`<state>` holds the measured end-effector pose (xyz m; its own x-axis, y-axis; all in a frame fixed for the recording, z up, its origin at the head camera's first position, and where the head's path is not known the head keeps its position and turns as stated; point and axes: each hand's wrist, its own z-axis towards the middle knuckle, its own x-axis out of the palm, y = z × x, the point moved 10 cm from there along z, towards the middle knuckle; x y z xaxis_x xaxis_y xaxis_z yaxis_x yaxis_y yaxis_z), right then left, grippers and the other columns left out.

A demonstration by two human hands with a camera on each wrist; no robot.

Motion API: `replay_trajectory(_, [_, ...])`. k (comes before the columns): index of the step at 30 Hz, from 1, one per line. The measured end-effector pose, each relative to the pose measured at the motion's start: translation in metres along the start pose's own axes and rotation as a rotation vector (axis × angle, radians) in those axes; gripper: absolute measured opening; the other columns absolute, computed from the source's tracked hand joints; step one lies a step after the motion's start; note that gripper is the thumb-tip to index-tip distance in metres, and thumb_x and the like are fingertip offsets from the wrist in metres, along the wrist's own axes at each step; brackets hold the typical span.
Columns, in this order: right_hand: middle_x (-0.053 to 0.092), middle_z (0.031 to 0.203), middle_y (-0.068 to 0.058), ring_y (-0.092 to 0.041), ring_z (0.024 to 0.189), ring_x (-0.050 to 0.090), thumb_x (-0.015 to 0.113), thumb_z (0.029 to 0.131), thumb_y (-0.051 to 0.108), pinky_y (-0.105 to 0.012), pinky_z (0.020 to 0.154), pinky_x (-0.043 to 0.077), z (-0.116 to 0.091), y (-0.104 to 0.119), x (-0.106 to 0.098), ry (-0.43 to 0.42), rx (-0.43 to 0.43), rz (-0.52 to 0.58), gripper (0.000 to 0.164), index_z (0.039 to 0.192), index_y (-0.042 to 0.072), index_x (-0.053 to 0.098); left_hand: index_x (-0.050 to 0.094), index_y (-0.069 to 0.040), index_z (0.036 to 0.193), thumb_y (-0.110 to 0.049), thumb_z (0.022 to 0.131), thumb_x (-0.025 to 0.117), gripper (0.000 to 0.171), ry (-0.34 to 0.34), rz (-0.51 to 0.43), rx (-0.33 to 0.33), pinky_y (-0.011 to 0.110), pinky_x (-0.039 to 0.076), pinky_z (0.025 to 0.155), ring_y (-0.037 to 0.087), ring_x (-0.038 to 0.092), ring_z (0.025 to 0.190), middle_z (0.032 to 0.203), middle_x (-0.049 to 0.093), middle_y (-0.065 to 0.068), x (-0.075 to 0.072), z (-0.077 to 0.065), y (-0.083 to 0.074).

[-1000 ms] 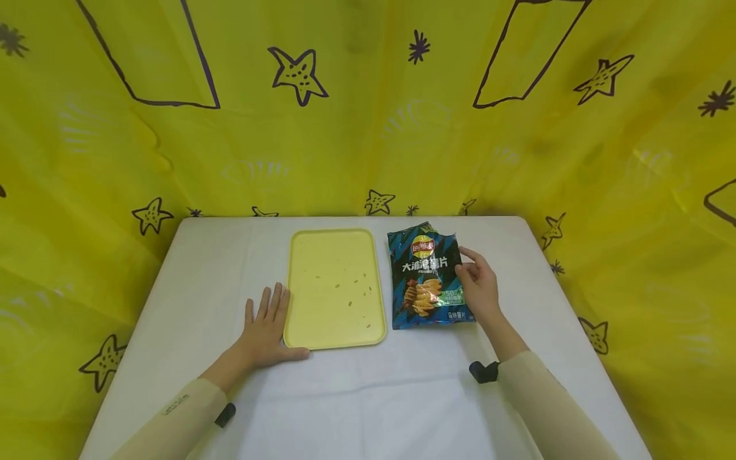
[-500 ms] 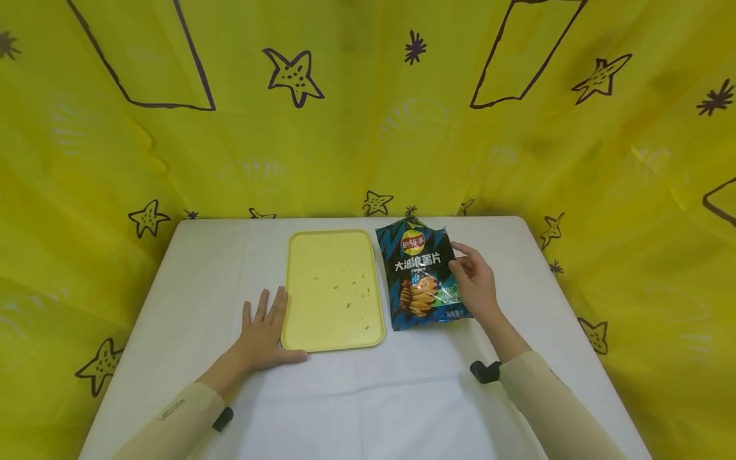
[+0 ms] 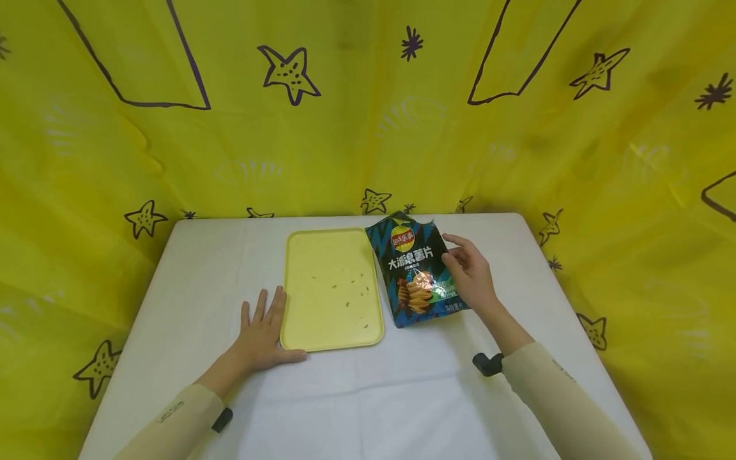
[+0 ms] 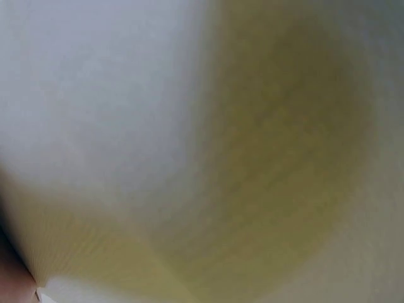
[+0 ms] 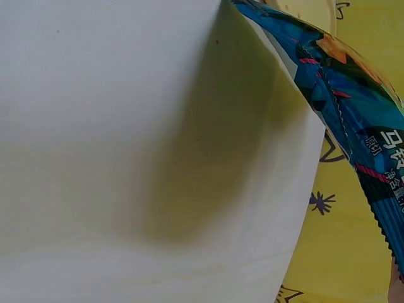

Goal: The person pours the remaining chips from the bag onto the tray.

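A blue and black chip bag (image 3: 415, 271) with its top torn stands tilted at the right of the yellow tray (image 3: 293, 275), its upper left corner by the tray's rim. My right hand (image 3: 473, 273) pinches the bag's right edge between thumb and fingers. In the right wrist view the bag (image 5: 353, 107) hangs above the white cloth. With fingers spread, my left hand (image 3: 261, 335) rests at the tray's lower left corner and touches its edge. Several small dark crumbs lie on the tray. The left wrist view is mostly blurred cloth and shadow.
A white cloth (image 3: 345, 409) covers the table. Yellow curtains (image 3: 333, 140) with drawn starfish close in the back and both sides. A black wrist mount (image 3: 487, 364) sits under the right sleeve (image 3: 558, 396), another under the left.
The right hand has drawn the chip bag leftward toward the tray, and the bag's top has tipped to the left. The left hand and the tray stay nearly in place.
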<state>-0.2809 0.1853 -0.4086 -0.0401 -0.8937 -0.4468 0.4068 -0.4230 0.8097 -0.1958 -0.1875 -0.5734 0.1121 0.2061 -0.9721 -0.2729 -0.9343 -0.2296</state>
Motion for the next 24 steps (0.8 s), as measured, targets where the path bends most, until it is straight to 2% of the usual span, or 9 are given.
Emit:
replay_trajectory(4, [0.063, 0.088, -0.012, -0.018, 0.065, 0.050, 0.055, 0.092, 0.011, -0.022, 0.052, 0.038, 0.004, -0.009, 0.006, 0.034, -0.019, -0.037, 0.037, 0.128, 0.016, 0.052, -0.004, -0.006, 0.147, -0.087, 0.058, 0.047, 0.131, 0.008, -0.001, -0.004, 0.063, -0.006, 0.101, 0.038, -0.008, 0.137, 0.154, -0.005, 0.011, 0.001, -0.001, 0.000])
replay_trajectory(9, [0.065, 0.090, -0.004, -0.014, 0.072, 0.055, 0.054, 0.093, 0.021, -0.025, 0.059, 0.044, 0.010, -0.011, 0.013, 0.083, -0.019, -0.117, 0.036, 0.128, 0.027, 0.051, -0.006, -0.006, 0.147, -0.088, 0.059, 0.043, 0.130, 0.020, 0.010, -0.004, 0.063, -0.006, 0.101, 0.037, -0.010, 0.137, 0.154, -0.008, 0.010, 0.003, 0.000, 0.001])
replay_trajectory(15, [0.065, 0.093, 0.002, -0.011, 0.077, 0.058, 0.053, 0.093, 0.022, -0.028, 0.061, 0.048, 0.018, 0.006, 0.024, 0.151, -0.054, -0.190, 0.034, 0.127, 0.031, 0.052, -0.005, -0.006, 0.147, -0.088, 0.059, 0.043, 0.130, 0.015, 0.013, -0.004, 0.062, -0.006, 0.101, 0.037, -0.010, 0.137, 0.154, -0.007, 0.010, 0.001, 0.000, 0.001])
replay_trajectory(20, [0.066, 0.093, 0.004, -0.009, 0.070, 0.055, 0.054, 0.093, 0.018, -0.028, 0.056, 0.047, 0.023, 0.022, 0.033, 0.196, -0.131, -0.290, 0.036, 0.126, 0.033, 0.053, -0.004, -0.005, 0.147, -0.087, 0.059, 0.047, 0.130, 0.003, -0.009, 0.000, 0.063, -0.006, 0.101, 0.039, -0.009, 0.137, 0.154, -0.005, 0.011, -0.002, 0.000, 0.000])
replay_trajectory(24, [0.065, 0.102, 0.007, -0.006, 0.065, 0.051, 0.055, 0.093, 0.017, -0.026, 0.053, 0.043, 0.025, 0.036, 0.044, 0.247, -0.223, -0.385, 0.036, 0.125, 0.032, 0.055, -0.005, -0.005, 0.147, -0.087, 0.059, 0.046, 0.131, 0.008, -0.005, -0.004, 0.063, -0.007, 0.101, 0.038, -0.009, 0.137, 0.154, -0.005, 0.011, 0.000, 0.000, 0.001])
